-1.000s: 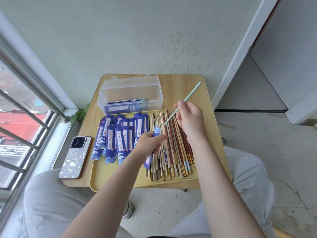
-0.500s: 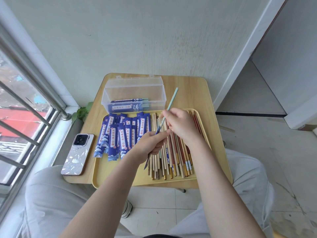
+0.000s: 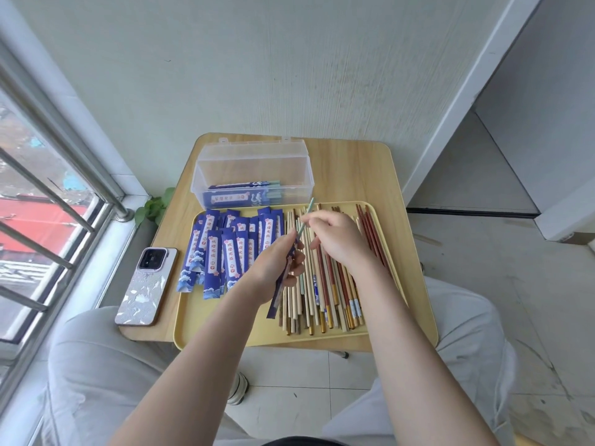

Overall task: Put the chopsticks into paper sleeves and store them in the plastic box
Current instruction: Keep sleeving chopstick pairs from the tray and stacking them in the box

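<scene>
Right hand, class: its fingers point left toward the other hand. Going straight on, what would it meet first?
Probably the pale green chopstick standing in the blue sleeve held by the left hand; depth is uncertain.
</scene>
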